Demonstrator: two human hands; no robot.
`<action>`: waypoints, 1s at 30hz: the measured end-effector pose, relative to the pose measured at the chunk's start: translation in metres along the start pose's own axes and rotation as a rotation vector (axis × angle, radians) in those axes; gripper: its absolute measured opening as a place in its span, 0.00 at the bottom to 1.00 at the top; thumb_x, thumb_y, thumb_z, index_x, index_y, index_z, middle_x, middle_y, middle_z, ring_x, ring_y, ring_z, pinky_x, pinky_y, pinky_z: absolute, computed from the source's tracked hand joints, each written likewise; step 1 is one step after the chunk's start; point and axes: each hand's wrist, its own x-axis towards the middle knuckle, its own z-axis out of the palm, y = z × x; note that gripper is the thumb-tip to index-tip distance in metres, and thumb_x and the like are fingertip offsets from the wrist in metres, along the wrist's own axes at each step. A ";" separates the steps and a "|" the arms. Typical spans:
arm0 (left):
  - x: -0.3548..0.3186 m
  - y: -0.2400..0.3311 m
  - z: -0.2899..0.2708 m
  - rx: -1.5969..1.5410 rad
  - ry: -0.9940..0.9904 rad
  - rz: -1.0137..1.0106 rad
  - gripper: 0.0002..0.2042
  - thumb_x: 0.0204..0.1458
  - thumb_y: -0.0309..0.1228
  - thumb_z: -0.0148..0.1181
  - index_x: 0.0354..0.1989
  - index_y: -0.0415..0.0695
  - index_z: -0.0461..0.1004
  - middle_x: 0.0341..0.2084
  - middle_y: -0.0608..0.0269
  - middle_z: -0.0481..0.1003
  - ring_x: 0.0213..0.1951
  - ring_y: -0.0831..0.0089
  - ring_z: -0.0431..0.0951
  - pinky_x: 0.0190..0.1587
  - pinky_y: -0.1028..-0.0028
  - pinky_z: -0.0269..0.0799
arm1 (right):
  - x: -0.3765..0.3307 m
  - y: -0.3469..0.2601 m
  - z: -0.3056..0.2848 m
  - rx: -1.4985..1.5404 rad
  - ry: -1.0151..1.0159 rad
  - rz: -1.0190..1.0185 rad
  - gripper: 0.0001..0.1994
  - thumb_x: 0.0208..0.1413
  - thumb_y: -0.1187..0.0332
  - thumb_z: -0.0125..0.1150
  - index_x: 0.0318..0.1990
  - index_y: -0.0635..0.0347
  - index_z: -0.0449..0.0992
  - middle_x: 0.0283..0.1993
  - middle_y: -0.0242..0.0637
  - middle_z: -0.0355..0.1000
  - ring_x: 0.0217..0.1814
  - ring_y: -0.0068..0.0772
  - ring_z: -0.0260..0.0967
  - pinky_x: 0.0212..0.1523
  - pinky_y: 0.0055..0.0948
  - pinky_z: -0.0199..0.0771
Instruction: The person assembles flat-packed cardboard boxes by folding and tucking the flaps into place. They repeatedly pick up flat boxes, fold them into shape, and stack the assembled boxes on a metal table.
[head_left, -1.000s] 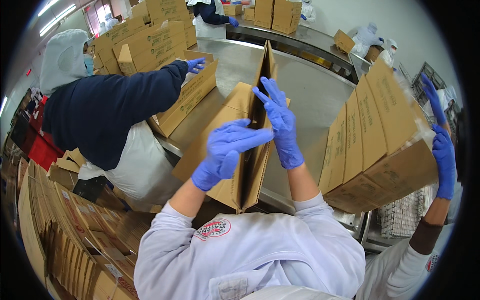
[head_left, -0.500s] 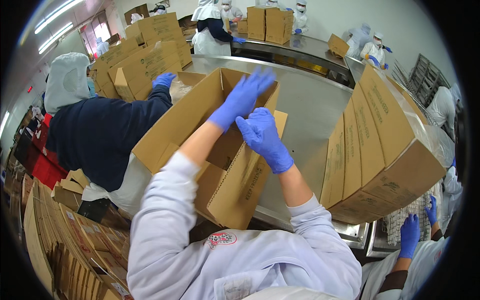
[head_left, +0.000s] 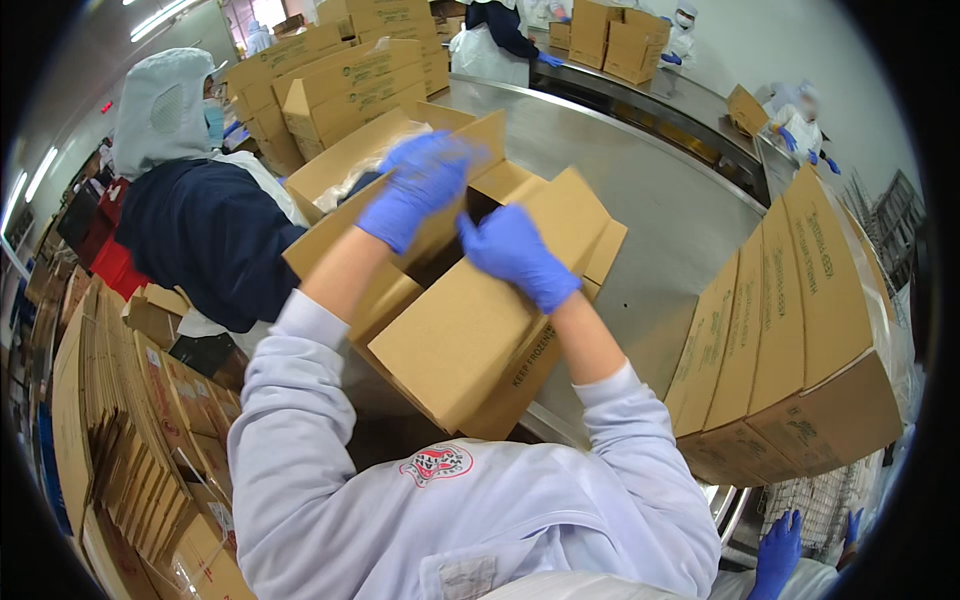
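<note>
Carton [head_left: 470, 350], flat 1 s ago, is now opened to a box w/ flaps up, tilted on near edge of steel tabletop [head_left: 640, 190]. L hand [head_left: 415, 190] grips a far flap; R hand [head_left: 515, 255] lies flat, fingers extended, on the flap beside it. Bare steel beyond carton; flat-carton bundle [head_left: 790, 340] crowds its R side, co-worker [head_left: 210, 220] its L.

My left hand [head_left: 420, 190] and right hand [head_left: 515, 255] in blue gloves on a plain brown carton [head_left: 470, 340]; at twelve o'clock, the grey steel desk [head_left: 640, 190]; my sleeves white.
</note>
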 end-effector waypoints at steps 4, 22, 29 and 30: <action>-0.023 -0.045 -0.053 0.048 -0.254 -0.553 0.16 0.58 0.40 0.47 0.43 0.42 0.74 0.33 0.50 0.77 0.37 0.53 0.76 0.44 0.65 0.71 | 0.000 -0.024 -0.004 0.195 0.124 -0.076 0.20 0.54 0.55 0.54 0.29 0.68 0.77 0.34 0.53 0.74 0.40 0.54 0.71 0.46 0.40 0.70; -0.053 0.090 0.018 -0.337 -0.557 -0.427 0.38 0.49 0.59 0.48 0.65 0.49 0.55 0.64 0.52 0.52 0.68 0.48 0.36 0.59 0.35 0.19 | -0.113 0.014 -0.018 0.674 0.784 0.414 0.16 0.59 0.67 0.49 0.51 0.68 0.69 0.53 0.51 0.67 0.54 0.40 0.67 0.51 0.32 0.68; -0.048 0.066 -0.057 -1.090 -0.037 -0.442 0.29 0.49 0.40 0.62 0.56 0.37 0.64 0.63 0.50 0.55 0.65 0.61 0.50 0.63 0.66 0.44 | -0.154 -0.022 0.083 1.252 0.752 0.880 0.26 0.64 0.58 0.43 0.62 0.71 0.54 0.64 0.47 0.55 0.64 0.35 0.55 0.63 0.29 0.55; -0.038 0.054 -0.076 -1.147 0.071 -0.394 0.19 0.51 0.31 0.63 0.48 0.32 0.70 0.64 0.54 0.54 0.61 0.70 0.58 0.60 0.73 0.54 | -0.152 -0.017 0.079 1.243 0.757 0.862 0.28 0.65 0.57 0.42 0.63 0.71 0.52 0.66 0.46 0.53 0.65 0.34 0.54 0.64 0.28 0.53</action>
